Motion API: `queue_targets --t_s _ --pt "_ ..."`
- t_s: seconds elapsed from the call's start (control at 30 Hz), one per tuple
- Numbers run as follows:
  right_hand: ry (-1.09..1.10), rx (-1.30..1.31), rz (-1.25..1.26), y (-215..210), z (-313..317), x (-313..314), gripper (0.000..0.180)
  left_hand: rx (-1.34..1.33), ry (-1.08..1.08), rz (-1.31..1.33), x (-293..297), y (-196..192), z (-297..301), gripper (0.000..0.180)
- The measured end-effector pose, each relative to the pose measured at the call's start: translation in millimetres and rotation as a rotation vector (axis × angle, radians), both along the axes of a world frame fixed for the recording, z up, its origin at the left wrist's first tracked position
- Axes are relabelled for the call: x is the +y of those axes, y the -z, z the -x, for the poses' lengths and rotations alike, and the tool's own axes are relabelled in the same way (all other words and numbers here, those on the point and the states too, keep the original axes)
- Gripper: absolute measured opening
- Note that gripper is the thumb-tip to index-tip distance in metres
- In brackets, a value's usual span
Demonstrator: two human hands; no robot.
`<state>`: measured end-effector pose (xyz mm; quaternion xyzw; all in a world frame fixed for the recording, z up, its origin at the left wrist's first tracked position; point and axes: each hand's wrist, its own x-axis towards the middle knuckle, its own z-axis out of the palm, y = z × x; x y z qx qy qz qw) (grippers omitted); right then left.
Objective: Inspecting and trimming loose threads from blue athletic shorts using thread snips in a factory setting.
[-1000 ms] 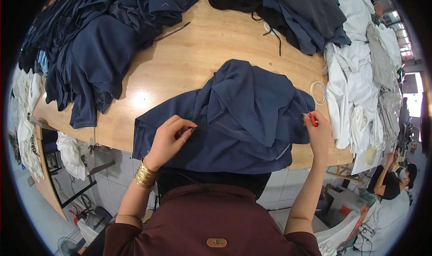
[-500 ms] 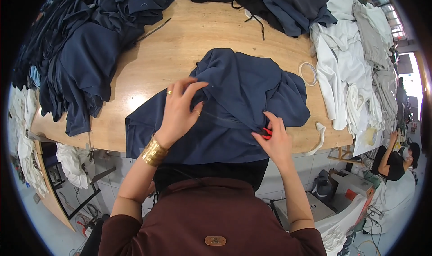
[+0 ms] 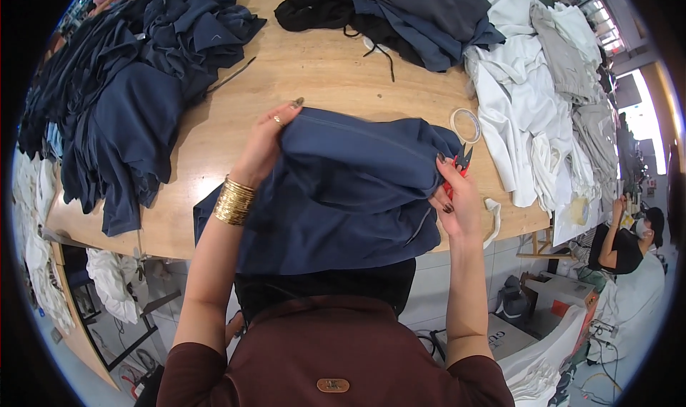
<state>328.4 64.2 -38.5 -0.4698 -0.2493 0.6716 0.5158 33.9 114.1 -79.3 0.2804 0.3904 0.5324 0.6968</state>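
Note:
A navy garment [image 3: 343,185] is stretched between my two hands at the table's near edge, its lower part hanging toward my lap. My left hand [image 3: 266,141], with a gold bracelet on its wrist, pinches the upper left corner of the cloth. A seam line runs across the raised fold from there. On the other side, my right hand [image 3: 459,196] grips the garment's right end with thumb and fingers. Tucked in that same hand are red thread snips [image 3: 463,165], their dark blades pointing up and away from me.
Navy garments [image 3: 136,100] are heaped at the left, dark clothes [image 3: 421,21] at the back, white garments [image 3: 504,100] at the right. A tape roll [image 3: 466,125] and a white strip [image 3: 491,221] lie right of my hands. Another person [image 3: 622,242] sits at far right.
My left hand has gone from hovering over the cloth to gripping its corner. The garment is now lifted and pulled taut. My right hand has risen slightly, with the snips' blades exposed.

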Motion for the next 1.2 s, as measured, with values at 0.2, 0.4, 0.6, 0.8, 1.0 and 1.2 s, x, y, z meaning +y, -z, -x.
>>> queue_targets --t_s 0.2,0.4,0.6,0.8,1.0,1.2 --pt "-0.012 -0.168 -0.045 -10.3 13.6 -2.5 0.02 0.13 -0.021 -0.033 11.0 5.1 6.5 0.019" --pt "0.027 -0.243 -0.117 -7.8 21.8 1.9 0.01 0.574 -0.089 -0.243 3.7 13.1 14.7 0.016" --pt "0.389 -0.767 -0.561 -31.4 -9.8 10.7 0.024 1.169 -0.12 -0.35 -62.8 -42.6 107.0 0.016" --pt "-0.579 -1.146 -0.878 30.5 99.0 -10.0 0.043 1.318 -0.085 -0.08 -159.2 -25.5 163.4 0.017" --pt "-0.922 -1.083 -1.205 64.7 171.5 -26.8 0.063 1.371 -0.376 0.125 -215.3 36.7 161.1 0.023" --pt "-0.789 -0.82 -1.091 68.5 210.9 2.4 0.032 1.391 -0.172 0.055 -219.8 54.4 141.1 0.025"
